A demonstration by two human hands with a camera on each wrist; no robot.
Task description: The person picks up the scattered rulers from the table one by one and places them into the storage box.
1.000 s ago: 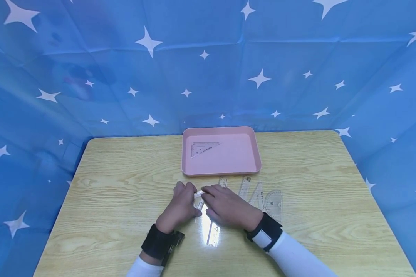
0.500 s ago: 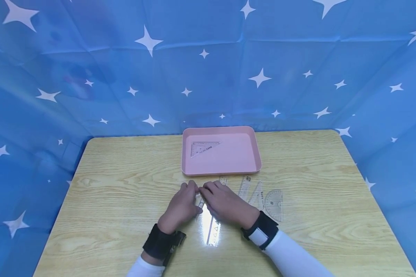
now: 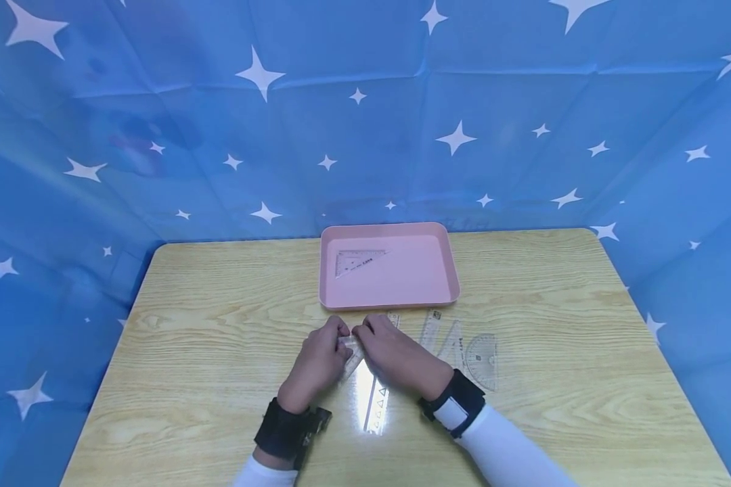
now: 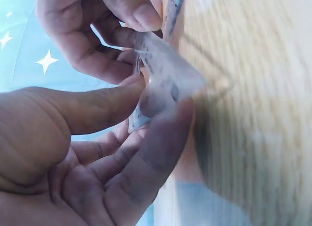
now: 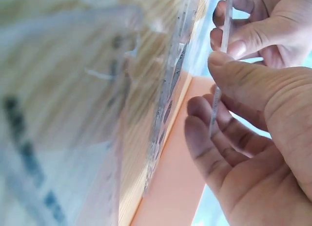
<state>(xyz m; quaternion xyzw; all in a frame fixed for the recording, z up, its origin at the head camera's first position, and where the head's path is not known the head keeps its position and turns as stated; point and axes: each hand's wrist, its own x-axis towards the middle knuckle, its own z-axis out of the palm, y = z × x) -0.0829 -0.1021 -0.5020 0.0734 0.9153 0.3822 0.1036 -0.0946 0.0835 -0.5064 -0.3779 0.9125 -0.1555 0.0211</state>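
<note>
Clear plastic set square [image 3: 355, 357], triangular with dark printed markings, sits tilted between a person's two hands over the near-middle part of a wood-grain table [image 3: 207, 352].

Nearest are white sleeves [image 3: 512, 453] and black wristbands [image 3: 459, 406], one of each on either arm. A long clear ruler [image 3: 375, 409] with a row of triangle shapes lies in a bright patch of reflected light, running away from the person; the right hand covers its middle from above.

Both hands are mostly closed. The left hand [image 3: 318, 358] pinches one end of the set square between thumb and curled forefinger. The right hand [image 3: 405, 362] pinches another part of it between thumb and fingers, the two hands nearly meeting. Seen from the right wrist, the piece is edge-on, a thin strip.

To the right of the right hand, side by side on the table, are a short clear ruler [image 3: 429, 331], a second set square [image 3: 453, 341] and a clear protractor [image 3: 481, 358].

Beyond them, a shallow pink tray [image 3: 426, 291] holds another set square [image 3: 356, 260] toward its left side. Behind the table hangs a blue cloth [image 3: 365, 149] with white four-pointed stars.
</note>
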